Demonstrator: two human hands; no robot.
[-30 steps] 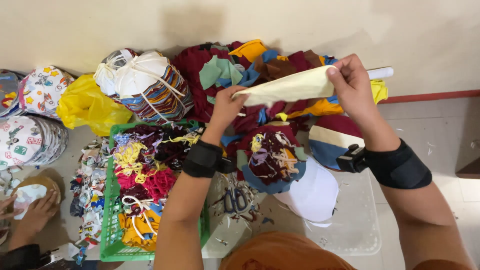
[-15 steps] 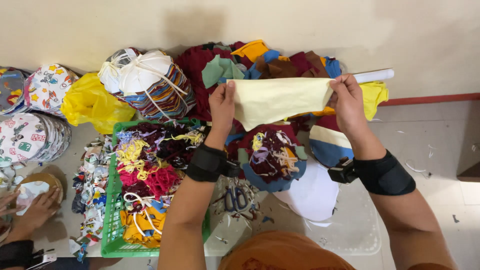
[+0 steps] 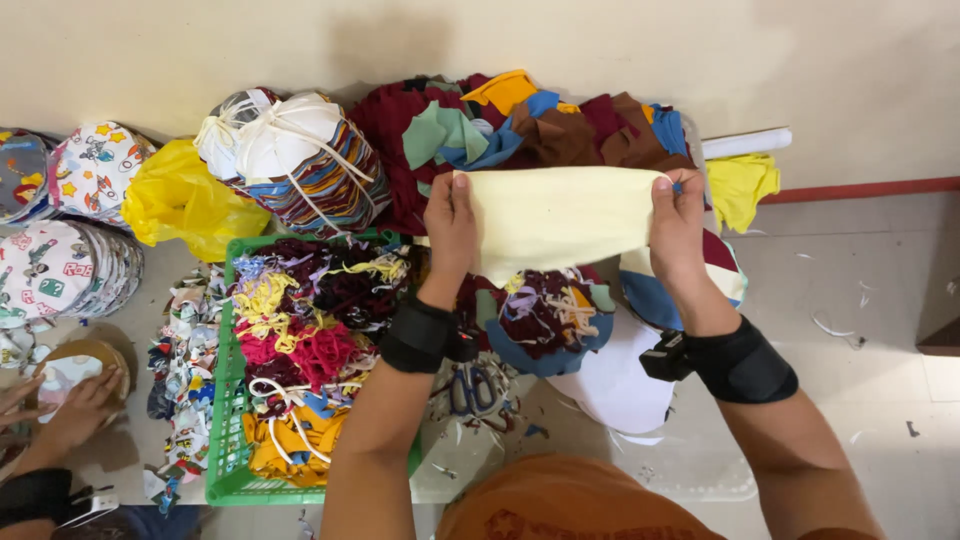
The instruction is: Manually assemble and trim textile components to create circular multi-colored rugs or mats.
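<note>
Pinching a pale yellow fabric piece (image 3: 560,215) at both ends, left hand (image 3: 450,230) and right hand (image 3: 678,228) each clamped on an edge, pulling it flat and taut, probably for a look at its shape. Holding it raised over the heap of mixed cloth scraps (image 3: 560,125), against the wall. Lying below the fabric: blue-handled scissors (image 3: 472,388). Sitting left of it: green basket (image 3: 222,420) crammed with coloured trimmings, kept within easy reach.

Plain cream wall (image 3: 600,40), red skirting (image 3: 860,188), pale, seemingly tiled floor (image 3: 860,270)
</note>
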